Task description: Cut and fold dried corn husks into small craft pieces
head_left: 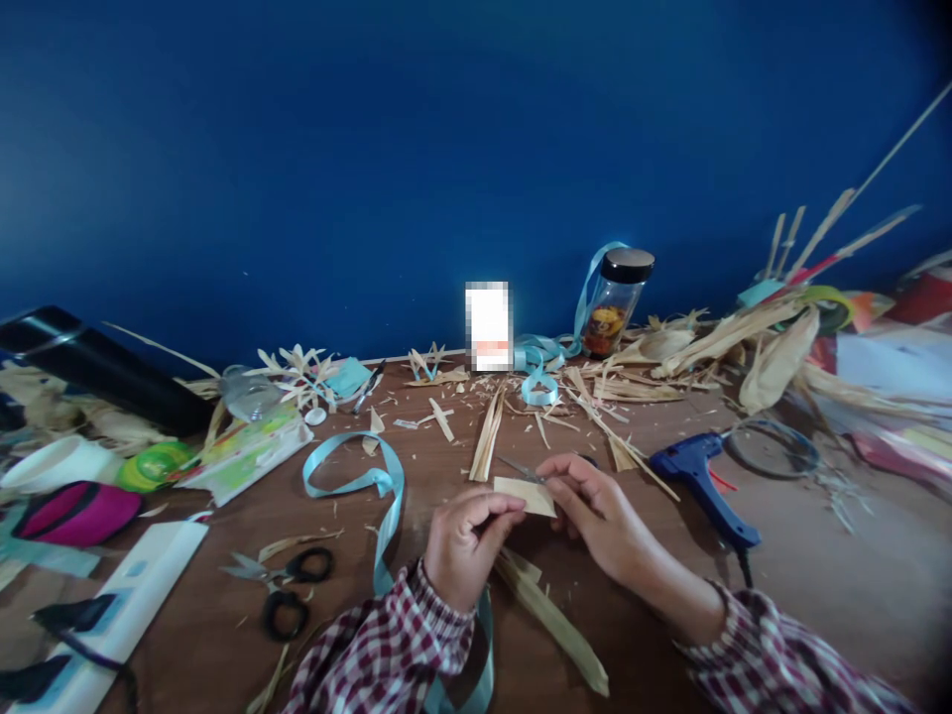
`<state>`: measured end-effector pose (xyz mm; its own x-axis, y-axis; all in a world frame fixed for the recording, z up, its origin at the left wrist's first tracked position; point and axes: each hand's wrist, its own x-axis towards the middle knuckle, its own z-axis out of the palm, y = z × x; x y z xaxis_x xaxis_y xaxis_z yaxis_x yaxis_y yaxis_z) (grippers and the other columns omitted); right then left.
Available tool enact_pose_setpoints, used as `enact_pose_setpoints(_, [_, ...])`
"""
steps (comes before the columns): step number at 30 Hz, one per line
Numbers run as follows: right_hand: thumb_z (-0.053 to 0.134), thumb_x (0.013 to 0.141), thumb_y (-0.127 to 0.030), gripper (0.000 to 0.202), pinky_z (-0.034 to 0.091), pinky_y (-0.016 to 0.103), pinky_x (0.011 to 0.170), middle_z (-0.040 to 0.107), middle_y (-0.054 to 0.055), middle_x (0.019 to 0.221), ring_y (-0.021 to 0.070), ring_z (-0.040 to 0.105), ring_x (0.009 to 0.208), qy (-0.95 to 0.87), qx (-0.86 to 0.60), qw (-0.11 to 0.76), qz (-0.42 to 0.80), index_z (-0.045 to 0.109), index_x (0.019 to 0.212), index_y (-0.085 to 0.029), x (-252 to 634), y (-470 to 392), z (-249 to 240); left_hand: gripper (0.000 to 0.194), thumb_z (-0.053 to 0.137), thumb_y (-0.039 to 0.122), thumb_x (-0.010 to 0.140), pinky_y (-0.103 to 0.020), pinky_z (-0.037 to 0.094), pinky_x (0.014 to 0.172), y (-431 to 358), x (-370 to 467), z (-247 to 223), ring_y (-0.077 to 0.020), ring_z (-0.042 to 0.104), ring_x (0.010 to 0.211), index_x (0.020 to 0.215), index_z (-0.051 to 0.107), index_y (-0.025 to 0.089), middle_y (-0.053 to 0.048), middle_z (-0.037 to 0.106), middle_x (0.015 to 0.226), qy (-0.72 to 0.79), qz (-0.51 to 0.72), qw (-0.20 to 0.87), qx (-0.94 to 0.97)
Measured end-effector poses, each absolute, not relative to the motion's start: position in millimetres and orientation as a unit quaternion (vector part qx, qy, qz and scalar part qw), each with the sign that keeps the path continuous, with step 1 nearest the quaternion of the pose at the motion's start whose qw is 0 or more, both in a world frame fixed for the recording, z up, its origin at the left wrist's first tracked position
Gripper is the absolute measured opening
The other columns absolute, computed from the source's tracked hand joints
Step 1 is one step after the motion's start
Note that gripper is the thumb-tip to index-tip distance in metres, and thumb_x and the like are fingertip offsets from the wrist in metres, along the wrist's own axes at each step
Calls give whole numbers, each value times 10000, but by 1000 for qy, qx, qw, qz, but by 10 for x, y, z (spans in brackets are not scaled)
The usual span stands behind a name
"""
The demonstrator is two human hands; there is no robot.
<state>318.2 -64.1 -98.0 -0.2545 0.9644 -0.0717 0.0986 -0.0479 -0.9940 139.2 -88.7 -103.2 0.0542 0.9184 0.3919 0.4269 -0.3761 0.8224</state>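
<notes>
Between my two hands is a small, flat, pale piece of corn husk (525, 493). My left hand (467, 540) pinches its near left edge between thumb and fingers. At the other end, my right hand (591, 506) is closed on it with bent fingers. Just behind the right hand, a thin metal blade (519, 469) shows, mostly hidden by the fingers. A long strip of dried corn husk (561, 630) lies on the table below the hands. Light blue ribbon (391, 516) curls beside and under my left forearm.
Scissors with black handles (287, 580) lie at left, near a white power strip (141, 595). A blue glue gun (706, 486) rests at right. Behind stand a jar with a black lid (617, 297) and a blurred-out bright screen (489, 325). Husk scraps (487, 436) litter the table.
</notes>
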Motion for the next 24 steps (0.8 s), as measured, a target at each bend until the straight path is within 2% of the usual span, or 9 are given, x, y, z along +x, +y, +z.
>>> enact_pose_setpoints(4, [507, 875, -336, 211, 388, 183, 423, 654, 13, 763, 94, 537, 509, -573, -459, 395, 552, 484, 1044, -211, 3225, -630, -997, 73, 623, 191, 791, -262, 525, 641, -852, 1325, -1036, -163, 667, 658, 780, 694, 180, -32, 714, 726, 541, 501, 237, 632])
enact_pose_setpoints(7, [594, 821, -315, 254, 413, 183, 439, 664, 12, 760, 111, 576, 553, -560, -436, 364, 603, 510, 1042, -220, 3190, -656, -1004, 71, 624, 190, 787, -260, 525, 639, -851, 1315, -1032, -162, 670, 654, 790, 694, 179, -30, 719, 724, 544, 505, 227, 630])
enact_pose_setpoints(11, [657, 778, -302, 210, 462, 200, 544, 655, 1, 740, 115, 602, 634, -536, -409, 376, 636, 583, 947, -203, 3104, -699, -1044, 77, 626, 175, 782, -247, 520, 655, -898, 1369, -1031, -155, 674, 666, 775, 702, 186, -22, 730, 732, 538, 489, 239, 644])
enact_pose_setpoints(15, [653, 781, -337, 176, 453, 205, 547, 631, -9, 632, 103, 574, 581, -536, -412, 385, 628, 632, 821, -167, 3094, -697, -1039, 53, 656, 194, 755, -255, 536, 669, -922, 1405, -1052, -167, 684, 688, 775, 705, 186, -29, 739, 751, 532, 490, 302, 621])
enact_pose_setpoints(20, [674, 757, -359, 204, 451, 214, 537, 654, -4, 630, 105, 580, 560, -503, -427, 391, 642, 640, 800, -162, 3114, -680, -1016, 107, 667, 260, 748, -257, 571, 581, -921, 1441, -1036, -165, 679, 581, 792, 689, 165, -30, 730, 683, 542, 504, 449, 501])
enact_pose_setpoints(24, [692, 730, -382, 225, 453, 221, 549, 659, -3, 625, 115, 590, 571, -484, -438, 402, 642, 646, 771, -165, 3100, -668, -1033, 144, 700, 299, 714, -263, 584, 570, -909, 1465, -1019, -178, 686, 590, 754, 709, 161, -34, 729, 658, 546, 506, 492, 452])
